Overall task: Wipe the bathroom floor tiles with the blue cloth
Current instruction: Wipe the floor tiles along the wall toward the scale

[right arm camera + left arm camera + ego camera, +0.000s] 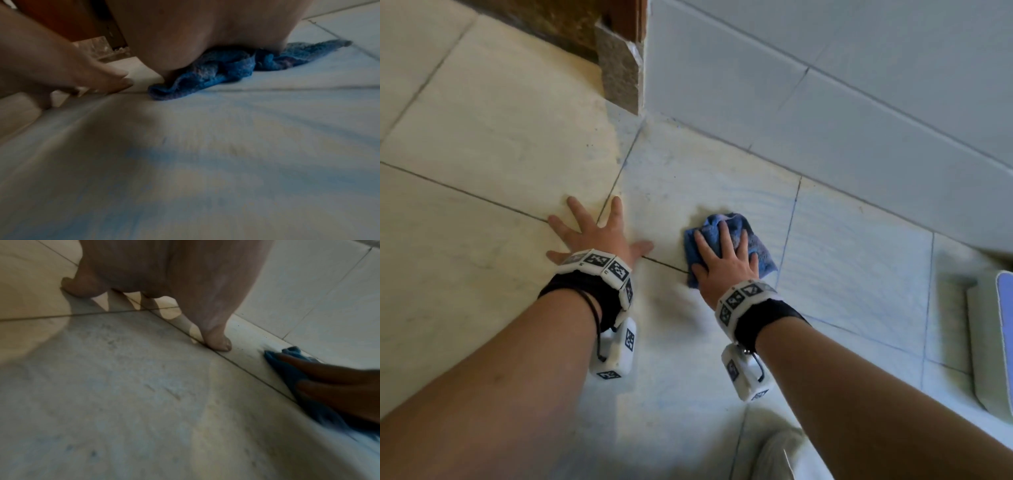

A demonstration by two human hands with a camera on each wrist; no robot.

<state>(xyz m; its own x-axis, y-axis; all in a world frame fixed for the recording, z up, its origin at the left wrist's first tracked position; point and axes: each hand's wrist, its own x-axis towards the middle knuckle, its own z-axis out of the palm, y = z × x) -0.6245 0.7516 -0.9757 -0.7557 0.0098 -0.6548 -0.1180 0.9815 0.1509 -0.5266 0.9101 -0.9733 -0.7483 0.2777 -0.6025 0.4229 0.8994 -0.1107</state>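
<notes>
- Your right hand (726,260) lies flat on the cloth (736,233), fingers straight and spread, pressing it to the floor (500,120); nothing is gripped.
- The cloth is bunched under that palm, on a tile near the wall (825,85), with its edges sticking out around the fingers.
- Your left hand (592,233) is splayed flat on the bare floor just beside the cloth, apart from it, across a grout line and holding nothing.
- Faint blue streaks mark the tiles around the cloth.
</notes>
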